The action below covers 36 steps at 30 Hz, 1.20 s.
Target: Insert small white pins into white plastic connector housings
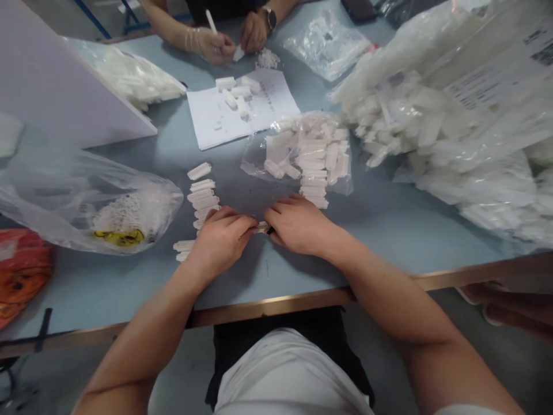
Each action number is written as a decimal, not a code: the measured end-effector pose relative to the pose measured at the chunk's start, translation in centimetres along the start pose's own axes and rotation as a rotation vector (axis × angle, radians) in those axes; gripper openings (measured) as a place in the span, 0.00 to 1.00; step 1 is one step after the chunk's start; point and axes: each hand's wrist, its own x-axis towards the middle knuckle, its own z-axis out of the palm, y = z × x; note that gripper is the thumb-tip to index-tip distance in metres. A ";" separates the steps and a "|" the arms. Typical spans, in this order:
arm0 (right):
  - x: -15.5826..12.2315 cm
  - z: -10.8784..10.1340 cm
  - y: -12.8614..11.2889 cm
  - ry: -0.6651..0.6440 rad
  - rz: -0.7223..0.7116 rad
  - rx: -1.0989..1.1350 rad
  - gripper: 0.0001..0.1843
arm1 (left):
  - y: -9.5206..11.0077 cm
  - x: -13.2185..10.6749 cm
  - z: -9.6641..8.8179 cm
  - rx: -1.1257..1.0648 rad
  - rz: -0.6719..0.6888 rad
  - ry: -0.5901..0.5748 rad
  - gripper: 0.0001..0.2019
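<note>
While the left hand and the right hand meet over a blue-grey worktable, their fingertips close from both sides on a small white bar. Both hands seem to be grasping it, though the fingers hide most of it, and a dark bit at its right end is too small to make out.

A loose column of similar white bars lies just left of the small white bar, running past the left hand. Beyond the small white bar and slightly right sits a clear plastic bag of white bars. Farther out, a printed paper sheet carries a few more. Well left of the small white bar lies a clear bag of white granules, with a red-orange bag past it. Well right rises a heap of bagged white pieces. Far beyond the small white bar, across the table, a co-worker's hands hold a thin white stick above a small pile of white granules.
</note>
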 end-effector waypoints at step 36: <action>0.1 0.1 -0.1 -0.020 -0.002 0.004 0.08 | 0.2 0.5 -0.4 0.168 0.203 0.032 0.08</action>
